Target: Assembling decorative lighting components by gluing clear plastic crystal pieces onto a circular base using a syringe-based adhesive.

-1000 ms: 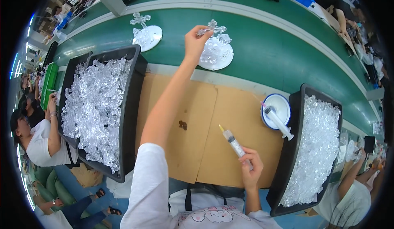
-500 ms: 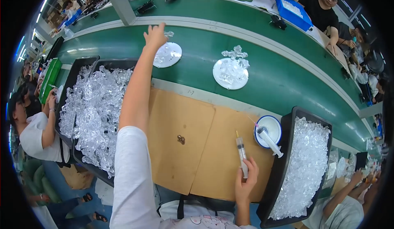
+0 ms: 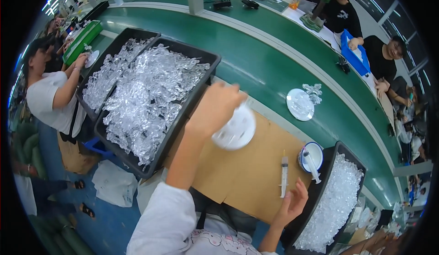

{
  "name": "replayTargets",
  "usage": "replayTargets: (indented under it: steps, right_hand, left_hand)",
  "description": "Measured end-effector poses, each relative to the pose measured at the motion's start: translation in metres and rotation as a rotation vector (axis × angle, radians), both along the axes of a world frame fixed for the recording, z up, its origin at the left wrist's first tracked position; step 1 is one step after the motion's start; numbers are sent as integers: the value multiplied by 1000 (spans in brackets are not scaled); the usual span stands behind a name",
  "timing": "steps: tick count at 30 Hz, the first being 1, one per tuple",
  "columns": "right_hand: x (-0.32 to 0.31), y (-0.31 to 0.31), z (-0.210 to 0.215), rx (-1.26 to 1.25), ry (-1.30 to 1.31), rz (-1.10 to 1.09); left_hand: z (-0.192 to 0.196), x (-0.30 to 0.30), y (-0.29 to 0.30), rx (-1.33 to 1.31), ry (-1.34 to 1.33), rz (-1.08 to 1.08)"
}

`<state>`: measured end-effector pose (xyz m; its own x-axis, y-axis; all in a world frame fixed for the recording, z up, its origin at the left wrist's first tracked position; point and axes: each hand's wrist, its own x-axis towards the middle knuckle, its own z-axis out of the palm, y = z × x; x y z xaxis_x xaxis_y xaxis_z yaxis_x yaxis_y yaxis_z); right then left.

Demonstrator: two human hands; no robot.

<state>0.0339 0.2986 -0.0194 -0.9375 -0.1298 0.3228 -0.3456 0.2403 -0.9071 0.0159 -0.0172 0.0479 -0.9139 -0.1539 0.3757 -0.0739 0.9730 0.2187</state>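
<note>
The left hand (image 3: 215,108) covers the upper left part of the white disc (image 3: 235,129), blurred at centre frame. The right hand (image 3: 292,202) hides the syringe's (image 3: 284,175) lower end. The right black tray (image 3: 329,204) is cut off at the lower right edge.

White sleeve (image 3: 167,214), printed shirt front (image 3: 215,243)

Green belt, brown board, black trays of clear pieces

The conveyor belt (image 3: 274,58) is deep green with a pale edge stripe; the cardboard sheet (image 3: 247,172) plain brown; black trays (image 3: 183,113) hold glassy clear parts; the disc (image 3: 235,131) is white; the syringe (image 3: 284,175) clear; the small bowl (image 3: 315,152) blue-rimmed white.
</note>
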Motion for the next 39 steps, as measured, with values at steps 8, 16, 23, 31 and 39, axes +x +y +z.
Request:
replayTargets:
  steps: [8, 16, 23, 31, 39]
  right_hand:
    - [-62, -213, 88, 135, 313, 776]
    - [-55, -431, 22, 1039, 940, 1065]
    - [-95, -375, 58, 588, 560, 1064]
    - [9, -153, 76, 125, -342, 746]
    - [0, -111, 59, -18, -671, 800]
  left_hand:
    - [-28, 97, 29, -100, 283, 165]
    - [-72, 193, 78, 361, 203, 113]
    - [-69, 197, 66, 655, 410, 119]
    - [-57, 148, 71, 496, 561, 210]
    - [-80, 146, 99, 980, 373, -119]
